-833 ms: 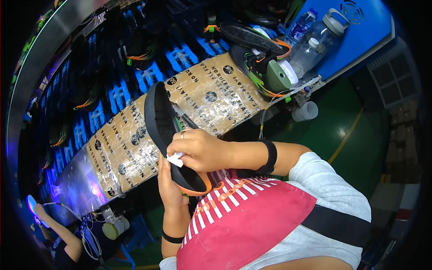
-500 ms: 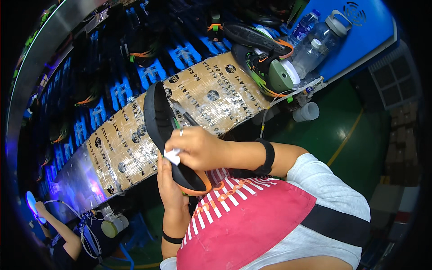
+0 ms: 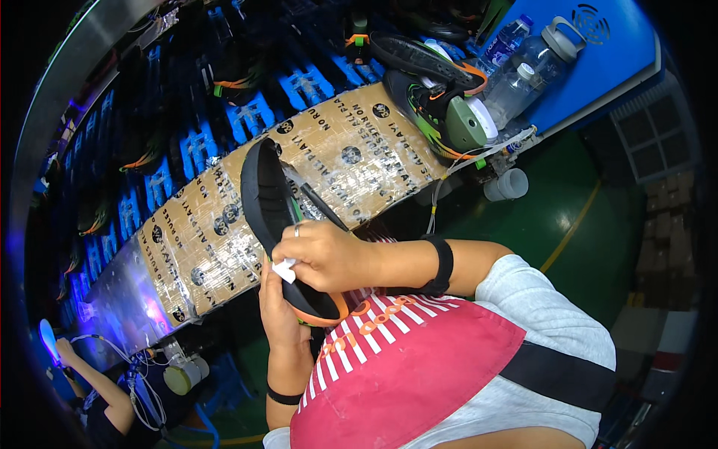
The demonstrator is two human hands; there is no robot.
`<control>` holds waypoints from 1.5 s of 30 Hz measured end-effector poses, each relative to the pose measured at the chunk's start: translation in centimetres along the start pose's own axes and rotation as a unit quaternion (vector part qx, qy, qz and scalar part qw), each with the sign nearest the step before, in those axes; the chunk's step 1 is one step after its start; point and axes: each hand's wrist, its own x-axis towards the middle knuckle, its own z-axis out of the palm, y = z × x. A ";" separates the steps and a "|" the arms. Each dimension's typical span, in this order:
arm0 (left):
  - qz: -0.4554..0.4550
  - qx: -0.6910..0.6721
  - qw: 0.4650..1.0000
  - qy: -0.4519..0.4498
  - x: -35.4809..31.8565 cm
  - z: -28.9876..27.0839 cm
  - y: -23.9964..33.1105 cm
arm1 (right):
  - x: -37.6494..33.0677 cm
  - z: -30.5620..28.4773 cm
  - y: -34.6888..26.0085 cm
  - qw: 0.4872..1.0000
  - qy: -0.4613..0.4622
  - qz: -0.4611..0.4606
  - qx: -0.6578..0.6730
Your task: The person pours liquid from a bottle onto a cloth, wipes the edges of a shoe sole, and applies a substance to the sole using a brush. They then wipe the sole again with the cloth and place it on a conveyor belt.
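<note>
Shoe sole (image 3: pixel 263 198): black and long, held slantwise over the near edge of the table (image 3: pixel 239 254), far end above the cardboard cover, near end with orange rim close to the red apron (image 3: pixel 419 359).
Left-hand grip (image 3: pixel 283 307): closed on the near left side, thumb along the edge; other fingers mostly hidden, exact reach impossible to tell.
Right-hand grip (image 3: pixel 321 256): pinching a small white wad (image 3: pixel 284 269) at the left edge of the sole; paper or cloth, impossible to tell.
Right of the sole: a dark slender piece (image 3: pixel 325 206), partly behind the right-hand grip; separate or attached, impossible to tell.
Far right: a black and green sneaker (image 3: pixel 410 105).
Weight: probably light, easily borne by one hand.
Stiffness: likely firm but springy, with some give under pressure.
Surface: mostly matte, so probably not slippery when dry.
Fragility: unlikely to break; raised rim likelier to scuff or smear.
Best hold: around both side walls near the middle, clear of the upturned face.
</note>
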 end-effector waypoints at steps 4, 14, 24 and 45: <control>-0.046 0.013 0.998 0.031 -0.6 1.7 0.4 | 2.0 -1.0 1.8 0.993 0.077 0.020 -0.083; -0.020 0.025 0.998 0.050 -0.3 1.3 0.1 | 1.5 -0.6 1.4 0.995 0.050 0.028 -0.079; -0.044 -0.019 0.999 0.025 -0.1 0.9 0.3 | 1.3 -0.6 1.7 0.994 0.073 0.014 -0.084; -0.075 -0.061 0.995 0.030 0.4 0.4 0.3 | 1.8 -0.8 3.3 0.988 0.085 0.019 -0.129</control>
